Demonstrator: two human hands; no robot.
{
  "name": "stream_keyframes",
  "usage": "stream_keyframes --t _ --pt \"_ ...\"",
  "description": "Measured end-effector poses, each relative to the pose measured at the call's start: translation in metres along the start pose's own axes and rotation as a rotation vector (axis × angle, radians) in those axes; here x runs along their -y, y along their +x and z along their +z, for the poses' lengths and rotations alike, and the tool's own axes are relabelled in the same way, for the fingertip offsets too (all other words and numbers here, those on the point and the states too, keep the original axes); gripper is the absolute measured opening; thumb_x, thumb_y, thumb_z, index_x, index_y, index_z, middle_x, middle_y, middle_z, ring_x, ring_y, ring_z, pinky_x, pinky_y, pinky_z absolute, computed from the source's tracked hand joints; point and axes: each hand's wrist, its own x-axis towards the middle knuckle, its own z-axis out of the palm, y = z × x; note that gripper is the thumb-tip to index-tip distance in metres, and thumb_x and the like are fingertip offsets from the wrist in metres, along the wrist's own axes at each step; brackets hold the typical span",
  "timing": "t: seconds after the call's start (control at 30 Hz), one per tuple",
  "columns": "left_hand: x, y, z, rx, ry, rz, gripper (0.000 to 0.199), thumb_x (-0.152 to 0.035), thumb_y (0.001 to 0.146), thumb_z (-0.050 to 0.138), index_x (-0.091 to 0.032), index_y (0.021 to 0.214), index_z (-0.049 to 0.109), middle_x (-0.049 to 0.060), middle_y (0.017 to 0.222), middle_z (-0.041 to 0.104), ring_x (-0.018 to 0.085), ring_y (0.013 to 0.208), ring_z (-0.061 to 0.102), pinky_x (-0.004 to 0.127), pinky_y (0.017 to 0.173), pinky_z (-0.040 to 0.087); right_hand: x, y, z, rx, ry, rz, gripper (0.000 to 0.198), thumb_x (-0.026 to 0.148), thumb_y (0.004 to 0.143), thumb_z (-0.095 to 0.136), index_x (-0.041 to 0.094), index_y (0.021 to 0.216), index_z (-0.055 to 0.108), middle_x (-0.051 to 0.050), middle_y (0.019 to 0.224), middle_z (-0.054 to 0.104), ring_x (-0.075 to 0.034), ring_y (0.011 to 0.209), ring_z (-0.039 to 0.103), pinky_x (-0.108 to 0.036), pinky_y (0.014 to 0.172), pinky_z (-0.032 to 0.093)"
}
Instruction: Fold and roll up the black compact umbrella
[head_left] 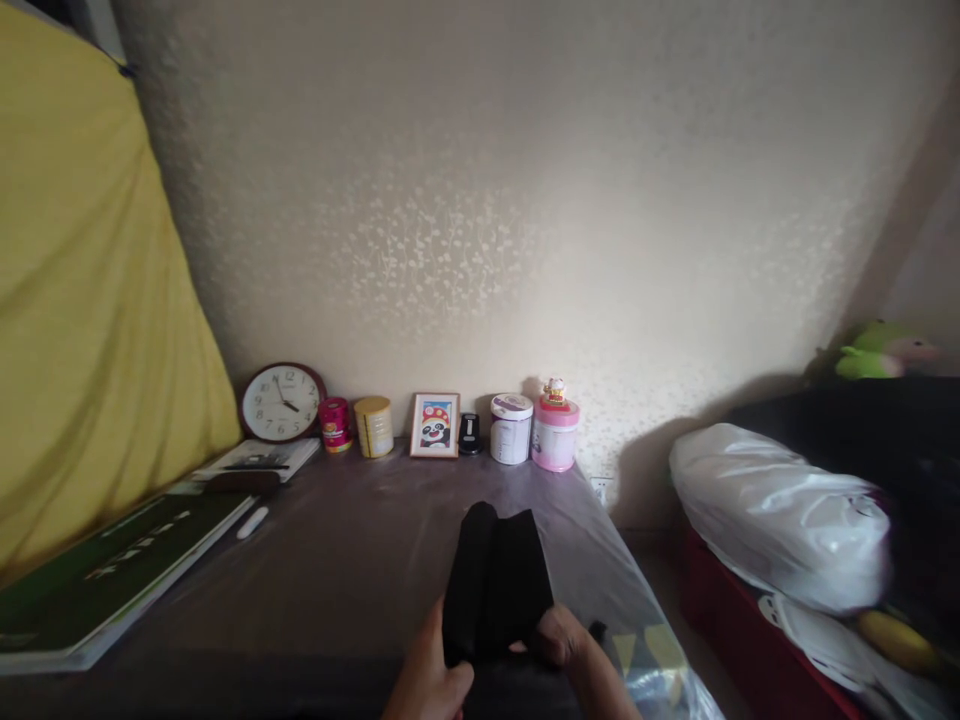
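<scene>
A black, partly rolled piece of what looks like fabric (517, 560) is held above the near side of the table, with a thick roll along its left and a flatter panel on its right. My left hand (435, 675) grips the lower left end, thumb over the front. At the lower right corner, my right hand (559, 637) is closed on the edge, its fingers curled and partly hidden behind the piece. A small dark tip (598, 631) shows just right of my right hand; I cannot make out what it belongs to.
Along the wall stand a clock (281, 403), a pink tin (334, 425), a yellow tin (374, 428), a framed panda picture (435, 426), a white tub (511, 430) and a pink-lidded tub (556, 440). Green book (127, 570) lies left. White bag (776, 510) sits right, beyond the table edge.
</scene>
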Motion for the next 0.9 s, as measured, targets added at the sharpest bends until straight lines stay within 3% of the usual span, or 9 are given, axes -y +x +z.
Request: stream_keyframes --t 0.07,0.1,0.17,0.3,0.47,0.7,0.9 --pt "0.012 0.007 0.009 -0.120 0.163 0.089 0.085 -0.008 0.062 0.048 -0.016 0.139 0.013 0.015 0.131 0.050 0.019 0.095 0.064 0.026 0.078 0.051 0.004 -0.003 -0.015 0.096 -0.014 -0.027 0.026 0.032 0.052 0.077 0.021 0.075 0.072 -0.004 0.080 0.072 -0.023 0.079 0.065 -0.032 0.075 0.053" --pt "0.018 0.011 0.014 -0.184 0.244 0.152 0.086 -0.004 0.059 0.049 -0.011 0.138 0.016 0.017 0.139 0.041 0.021 0.118 0.051 0.026 0.096 0.042 0.005 -0.004 -0.023 0.135 0.005 -0.016 0.026 0.035 0.056 0.072 0.021 0.077 0.072 -0.005 0.085 0.072 -0.024 0.085 0.064 -0.033 0.079 0.051" --pt "0.031 0.018 0.021 -0.209 0.332 0.223 0.086 -0.002 0.060 0.048 -0.006 0.139 0.015 0.017 0.146 0.029 0.021 0.134 0.030 0.027 0.109 0.026 0.007 -0.002 -0.035 0.128 0.012 0.046 0.031 0.041 0.067 0.057 0.019 0.084 0.071 -0.007 0.090 0.071 -0.026 0.090 0.063 -0.035 0.082 0.049" --pt "0.040 0.020 0.027 -0.191 0.381 0.192 0.088 0.000 0.062 0.046 -0.007 0.141 0.008 0.016 0.149 0.021 0.019 0.137 0.022 0.028 0.111 0.022 0.005 0.008 -0.045 -0.095 -0.056 0.205 0.046 0.047 0.073 0.039 0.014 0.090 0.066 -0.011 0.087 0.069 -0.026 0.083 0.064 -0.036 0.073 0.050" --pt "0.025 0.009 0.026 -0.179 0.430 0.163 0.081 0.003 0.064 0.043 0.004 0.138 0.011 0.023 0.148 0.019 0.022 0.136 0.023 0.030 0.112 0.022 0.010 0.014 -0.038 -0.088 -0.133 0.296 0.045 0.050 0.079 0.035 0.017 0.093 0.061 -0.006 0.075 0.066 -0.020 0.060 0.063 -0.028 0.051 0.046" --pt "0.021 0.006 0.027 -0.174 0.419 0.156 0.081 0.005 0.066 0.043 0.003 0.139 0.008 0.022 0.148 0.017 0.021 0.137 0.021 0.029 0.112 0.023 0.000 0.015 -0.030 -0.148 -0.432 0.274 0.036 0.047 0.079 0.047 0.017 0.092 0.061 -0.011 0.082 0.069 -0.025 0.083 0.065 -0.031 0.073 0.045" --pt "0.025 0.008 0.027 -0.171 0.404 0.162 0.083 0.006 0.064 0.042 0.002 0.139 0.007 0.023 0.148 0.018 0.021 0.137 0.021 0.030 0.112 0.022 -0.001 0.020 -0.026 -0.145 -0.321 0.228 0.022 0.036 0.073 0.053 0.017 0.080 0.061 -0.008 0.078 0.068 -0.024 0.082 0.063 -0.029 0.069 0.044"
